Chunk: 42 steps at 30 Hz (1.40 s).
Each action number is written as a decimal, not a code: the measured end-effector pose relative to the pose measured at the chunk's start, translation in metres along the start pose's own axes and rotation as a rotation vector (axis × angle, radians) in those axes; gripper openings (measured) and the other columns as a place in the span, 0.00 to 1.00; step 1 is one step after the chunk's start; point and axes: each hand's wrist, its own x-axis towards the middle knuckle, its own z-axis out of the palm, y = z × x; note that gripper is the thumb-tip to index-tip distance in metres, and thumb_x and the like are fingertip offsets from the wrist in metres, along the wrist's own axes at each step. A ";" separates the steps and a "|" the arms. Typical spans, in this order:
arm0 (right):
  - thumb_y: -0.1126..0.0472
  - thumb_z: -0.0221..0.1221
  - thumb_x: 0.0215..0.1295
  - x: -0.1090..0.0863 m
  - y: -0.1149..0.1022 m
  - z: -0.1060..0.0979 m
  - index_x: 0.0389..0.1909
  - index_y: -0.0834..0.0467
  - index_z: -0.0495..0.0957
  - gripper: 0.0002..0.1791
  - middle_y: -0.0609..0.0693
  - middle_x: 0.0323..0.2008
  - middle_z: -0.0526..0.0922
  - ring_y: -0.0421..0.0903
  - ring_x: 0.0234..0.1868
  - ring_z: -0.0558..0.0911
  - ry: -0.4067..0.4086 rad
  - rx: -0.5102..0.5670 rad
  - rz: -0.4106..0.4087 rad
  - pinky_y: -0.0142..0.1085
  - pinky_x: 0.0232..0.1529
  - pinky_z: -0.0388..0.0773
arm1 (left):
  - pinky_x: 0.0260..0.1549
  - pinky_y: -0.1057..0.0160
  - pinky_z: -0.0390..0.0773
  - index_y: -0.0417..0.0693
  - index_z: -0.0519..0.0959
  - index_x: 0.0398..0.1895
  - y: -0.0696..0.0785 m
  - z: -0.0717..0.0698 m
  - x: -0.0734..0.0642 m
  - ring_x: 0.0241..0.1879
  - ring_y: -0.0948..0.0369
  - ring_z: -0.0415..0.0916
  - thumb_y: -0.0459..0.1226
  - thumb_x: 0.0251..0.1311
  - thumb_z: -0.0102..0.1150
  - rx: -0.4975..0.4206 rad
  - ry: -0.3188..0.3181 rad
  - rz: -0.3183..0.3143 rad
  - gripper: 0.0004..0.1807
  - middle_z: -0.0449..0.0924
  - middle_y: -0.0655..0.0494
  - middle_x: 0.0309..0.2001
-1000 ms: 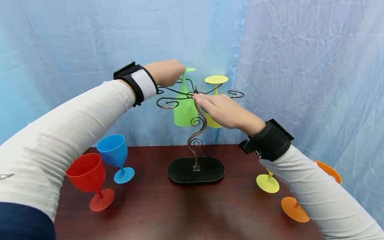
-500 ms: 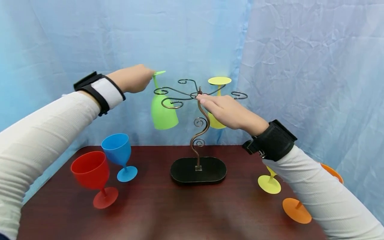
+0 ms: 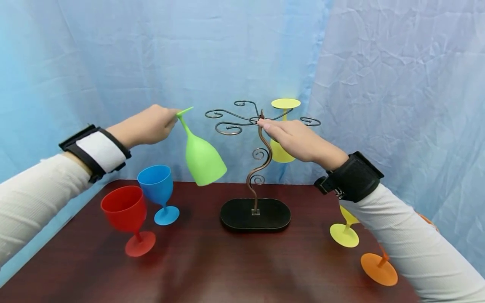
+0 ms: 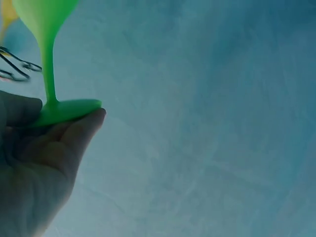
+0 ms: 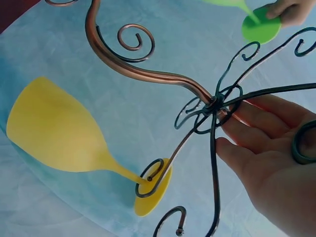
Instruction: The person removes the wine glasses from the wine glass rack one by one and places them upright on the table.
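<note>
My left hand (image 3: 153, 124) pinches a green wine glass (image 3: 204, 160) by its foot, between thumb and fingers. The glass hangs upside down and tilted, its bowl lower right, left of a scrolled metal wine glass rack (image 3: 261, 168). In the left wrist view the fingers lie along the green foot (image 4: 69, 109). My right hand (image 3: 299, 139) rests with straight fingers at the rack's top hub, where the curled arms meet. One yellow wine glass (image 5: 64, 131) hangs upside down by its foot from a rack arm, partly behind my right hand in the head view.
A red goblet (image 3: 125, 210) and a blue goblet (image 3: 156, 185) stand upright on the dark table (image 3: 212, 269) at left. At right, a yellow glass (image 3: 345, 234) and an orange glass (image 3: 379, 269) are partly hidden by my right sleeve. Blue cloth (image 3: 182, 50) hangs behind.
My left hand has lifted the green glass off the rack and carried it left and down, and the glass has tilted. My right hand has stayed at the rack's top.
</note>
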 end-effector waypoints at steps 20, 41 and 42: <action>0.46 0.45 0.68 -0.042 0.003 0.007 0.58 0.60 0.70 0.27 0.55 0.58 0.73 0.46 0.60 0.68 0.661 -0.130 -0.450 0.45 0.61 0.65 | 0.11 0.65 0.57 0.40 0.74 0.38 0.078 0.107 -0.071 0.13 0.59 0.55 0.38 0.66 0.45 -0.698 0.098 -0.239 0.10 0.56 0.56 0.14; 0.43 0.68 0.43 -0.133 -0.023 0.100 0.42 0.63 0.77 0.31 0.53 0.38 0.80 0.47 0.43 0.77 0.702 -0.094 -0.514 0.32 0.49 0.74 | 0.34 0.64 0.73 0.35 0.73 0.43 0.141 0.167 -0.079 0.24 0.62 0.66 0.36 0.68 0.41 -1.273 0.084 -0.407 0.13 0.69 0.53 0.21; 0.43 0.67 0.44 -0.134 -0.022 0.103 0.42 0.62 0.77 0.30 0.52 0.38 0.80 0.47 0.43 0.77 0.688 -0.107 -0.508 0.33 0.48 0.75 | 0.34 0.64 0.74 0.35 0.73 0.43 0.143 0.169 -0.080 0.24 0.61 0.67 0.36 0.68 0.41 -1.288 0.080 -0.411 0.13 0.70 0.52 0.22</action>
